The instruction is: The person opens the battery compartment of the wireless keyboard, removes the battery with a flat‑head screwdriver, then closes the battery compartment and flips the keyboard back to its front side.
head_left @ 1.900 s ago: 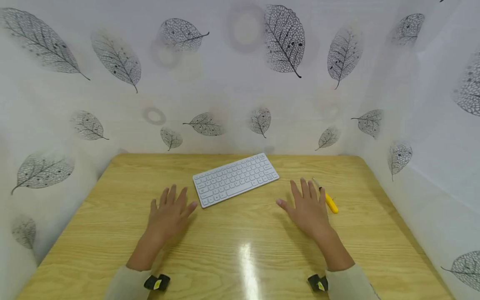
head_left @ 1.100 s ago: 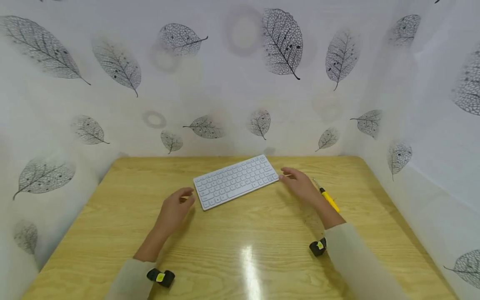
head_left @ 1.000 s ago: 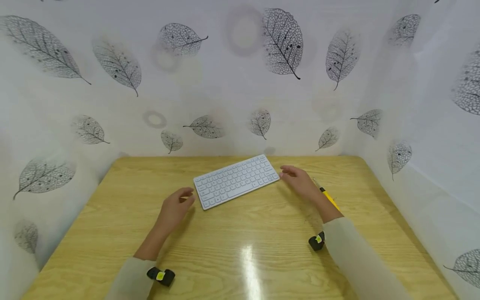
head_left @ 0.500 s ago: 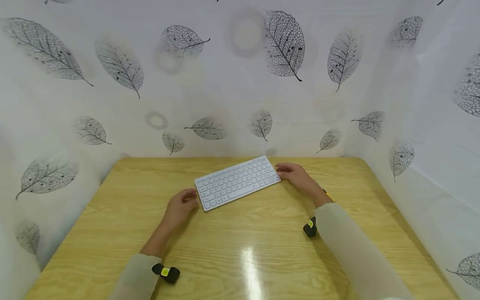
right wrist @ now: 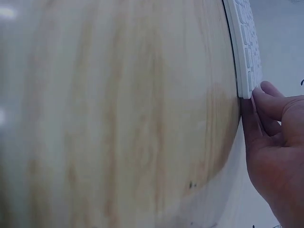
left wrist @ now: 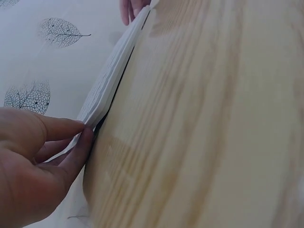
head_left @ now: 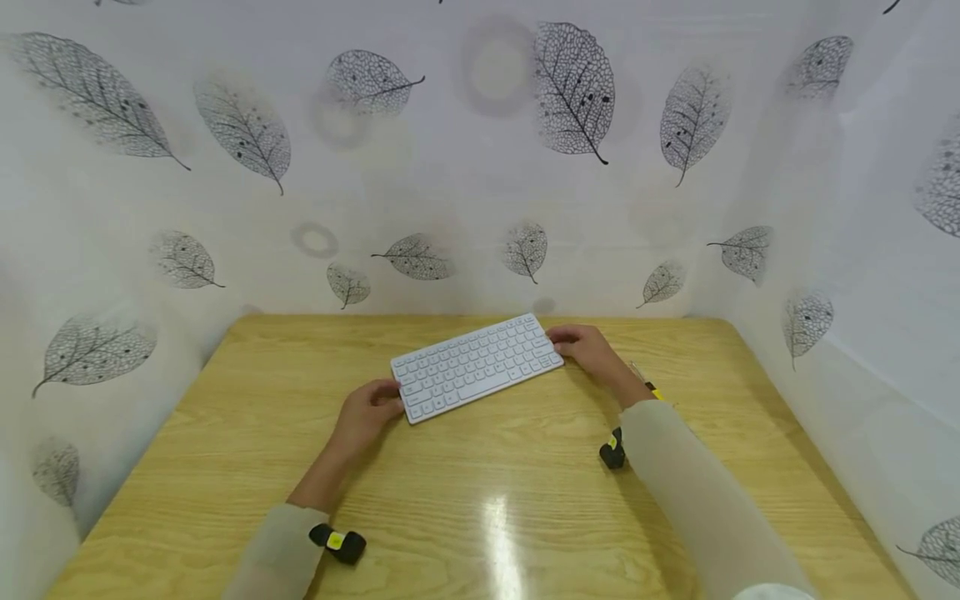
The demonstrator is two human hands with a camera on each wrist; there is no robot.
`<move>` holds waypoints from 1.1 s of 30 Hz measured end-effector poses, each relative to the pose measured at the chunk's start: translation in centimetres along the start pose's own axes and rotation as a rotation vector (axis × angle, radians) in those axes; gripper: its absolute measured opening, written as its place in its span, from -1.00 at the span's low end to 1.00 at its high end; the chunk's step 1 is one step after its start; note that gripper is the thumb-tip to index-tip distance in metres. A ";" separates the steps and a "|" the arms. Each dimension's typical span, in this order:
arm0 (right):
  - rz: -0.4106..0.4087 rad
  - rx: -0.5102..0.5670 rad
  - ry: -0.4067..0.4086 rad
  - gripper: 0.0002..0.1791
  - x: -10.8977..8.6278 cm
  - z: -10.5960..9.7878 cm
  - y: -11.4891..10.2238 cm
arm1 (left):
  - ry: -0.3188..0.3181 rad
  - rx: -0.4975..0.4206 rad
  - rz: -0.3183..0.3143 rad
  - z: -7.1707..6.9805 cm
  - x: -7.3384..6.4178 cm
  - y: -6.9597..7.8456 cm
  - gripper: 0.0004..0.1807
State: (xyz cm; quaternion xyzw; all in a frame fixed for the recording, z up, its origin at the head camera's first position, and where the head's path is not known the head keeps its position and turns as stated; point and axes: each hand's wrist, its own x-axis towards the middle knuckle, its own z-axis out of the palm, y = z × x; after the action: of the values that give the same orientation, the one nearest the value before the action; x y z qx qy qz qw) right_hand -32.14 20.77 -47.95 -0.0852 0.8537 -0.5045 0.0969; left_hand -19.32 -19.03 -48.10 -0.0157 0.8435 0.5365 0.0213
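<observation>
A white keyboard (head_left: 477, 368) lies slanted at the back of the wooden table, its right end farther away. At its left edge, my left hand (head_left: 363, 414) pinches the end between thumb and fingers; the left wrist view shows those fingertips (left wrist: 83, 128) at the keyboard's corner. On the opposite short edge, my right hand (head_left: 592, 352) grips the other end, thumb and fingers curled at the rim in the right wrist view. A thin dark line shows under the keyboard's long edge in the left wrist view. The fingers beneath the keyboard are partly hidden.
A yellow-handled screwdriver (head_left: 656, 392) lies right of the keyboard, mostly covered by my right forearm. The wooden table (head_left: 450, 500) ends at a leaf-patterned curtain (head_left: 450, 183) behind and on both sides. Black wrist devices (head_left: 337, 543) sit at both cuffs.
My hands were spread flat above the table, then their fingers curled and moved in to the keyboard's two ends. My right forearm swung over the screwdriver. The keyboard has hardly shifted.
</observation>
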 end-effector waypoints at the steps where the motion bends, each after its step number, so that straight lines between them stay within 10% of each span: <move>1: 0.006 0.002 0.001 -0.63 0.1 0.1 0.1 | 0.001 0.003 -0.002 0.0 0.1 -0.1 -0.62; 33: 0.046 -0.009 -0.003 -0.62 -0.7 0.4 -0.1 | 0.074 0.018 -0.028 0.9 0.6 -0.2 -0.63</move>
State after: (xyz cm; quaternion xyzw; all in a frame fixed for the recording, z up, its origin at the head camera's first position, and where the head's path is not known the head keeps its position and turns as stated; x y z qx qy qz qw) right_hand -31.39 20.54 -47.96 -0.0667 0.8574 -0.4983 0.1095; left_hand -19.89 -18.27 -48.70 -0.0470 0.8481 0.5277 -0.0024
